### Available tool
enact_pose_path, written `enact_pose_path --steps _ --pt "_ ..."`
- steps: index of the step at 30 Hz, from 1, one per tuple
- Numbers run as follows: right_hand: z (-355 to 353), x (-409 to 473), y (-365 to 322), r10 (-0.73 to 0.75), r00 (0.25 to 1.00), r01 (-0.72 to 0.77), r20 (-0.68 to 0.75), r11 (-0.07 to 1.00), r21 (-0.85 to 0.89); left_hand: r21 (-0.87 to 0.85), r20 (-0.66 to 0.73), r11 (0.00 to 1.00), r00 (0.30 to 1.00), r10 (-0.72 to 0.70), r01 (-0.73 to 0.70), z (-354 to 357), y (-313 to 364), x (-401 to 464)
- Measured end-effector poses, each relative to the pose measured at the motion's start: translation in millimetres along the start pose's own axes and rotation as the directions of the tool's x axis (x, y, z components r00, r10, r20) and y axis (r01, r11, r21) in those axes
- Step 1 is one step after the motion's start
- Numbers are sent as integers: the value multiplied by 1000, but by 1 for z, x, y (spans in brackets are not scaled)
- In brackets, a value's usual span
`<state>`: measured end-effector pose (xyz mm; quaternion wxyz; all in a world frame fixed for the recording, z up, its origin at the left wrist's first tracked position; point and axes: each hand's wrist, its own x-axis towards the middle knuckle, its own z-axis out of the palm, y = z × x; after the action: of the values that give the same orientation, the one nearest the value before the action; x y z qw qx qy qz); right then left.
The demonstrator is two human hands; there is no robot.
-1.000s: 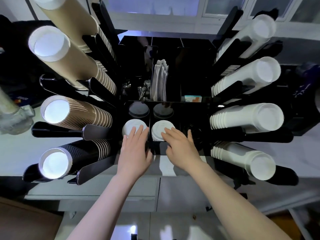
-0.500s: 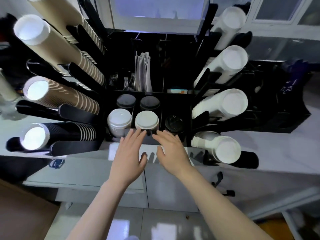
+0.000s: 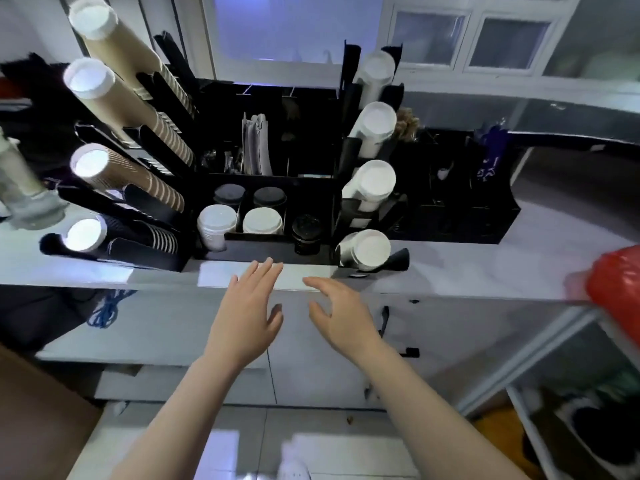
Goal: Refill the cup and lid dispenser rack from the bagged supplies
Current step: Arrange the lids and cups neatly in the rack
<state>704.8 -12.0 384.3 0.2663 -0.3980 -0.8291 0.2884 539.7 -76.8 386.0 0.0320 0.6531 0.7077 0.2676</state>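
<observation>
A big black rack [image 3: 266, 188] stands on the pale shiny surface [image 3: 467, 268], at the far side of it. Four rows of brown striped cups [image 3: 138, 174] stick out on the left of the rack. Four rows of white cups [image 3: 372, 183] stick out on the right. In the middle, near the front edge, there are two stacks of white lids [image 3: 262, 220] side by side and one stack of black lids [image 3: 306, 233] just right of them. Two dark lid stacks sit behind the white ones. Farther back, some flat grey paper sleeves [image 3: 256, 147] stand upright in a slot.

A red bag [image 3: 614, 285] sits on the surface at the far right. White cupboard doors [image 3: 311, 358] are under the surface, and a shiny tiled floor [image 3: 225, 445] is below. A brown box [image 3: 38, 420] is at the near left. Windows [image 3: 474, 43] are on the far wall.

The left hand [image 3: 246, 317] is flat and spread wide, holding nothing. The right hand [image 3: 341, 315] has loose, slightly bent fingers and holds nothing too. Both hover near the front edge of the surface, apart from the rack.
</observation>
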Motion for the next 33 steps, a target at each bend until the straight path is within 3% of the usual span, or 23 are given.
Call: enact_pose_path --steps 5,12,21,33 --pt "-38 -50 8 58 998 -57 19 998 -30 -66 -5 998 1000 18 -19 6 47 -29" --pt "-98 -81 33 131 989 -135 -69 989 -62 -95 3 989 993 114 -114 24 112 -32" --pt "-188 -76 131 192 970 -201 -148 979 -46 -152 84 970 975 204 -190 103 212 26" --pt "-296 -35 278 235 967 -248 -95 957 -151 -159 166 987 984 65 -38 208 301 142"
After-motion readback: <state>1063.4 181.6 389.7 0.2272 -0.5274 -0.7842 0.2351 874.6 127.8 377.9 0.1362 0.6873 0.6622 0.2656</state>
